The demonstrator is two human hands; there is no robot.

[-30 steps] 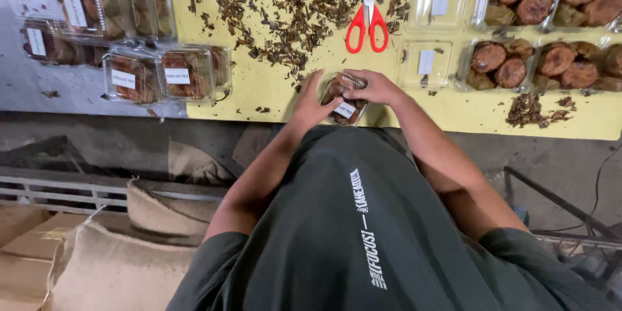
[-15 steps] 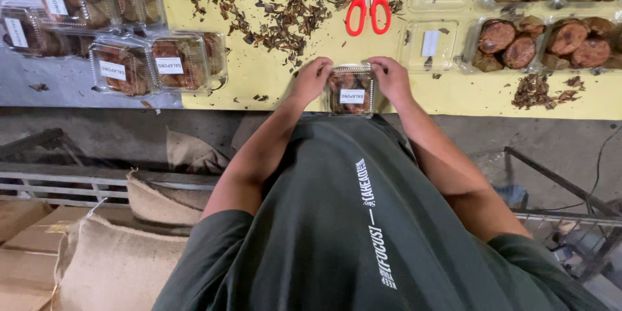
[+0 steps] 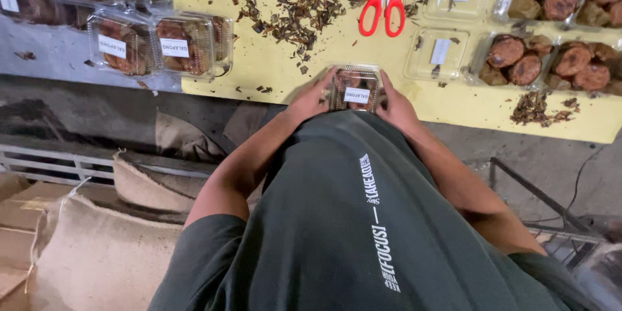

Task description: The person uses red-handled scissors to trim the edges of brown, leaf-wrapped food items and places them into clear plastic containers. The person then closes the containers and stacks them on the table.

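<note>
Hands press one small clear box [image 3: 355, 89] at the table's [image 3: 272, 71] near edge: left hand [image 3: 311, 98] and right hand [image 3: 396, 107] clamp its opposite short sides, equally near.

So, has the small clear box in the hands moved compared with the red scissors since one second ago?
Yes. The small clear box was tilted up in the hands, right of the red scissors. Now it lies flat on the yellow sheet, almost straight below them.
</note>
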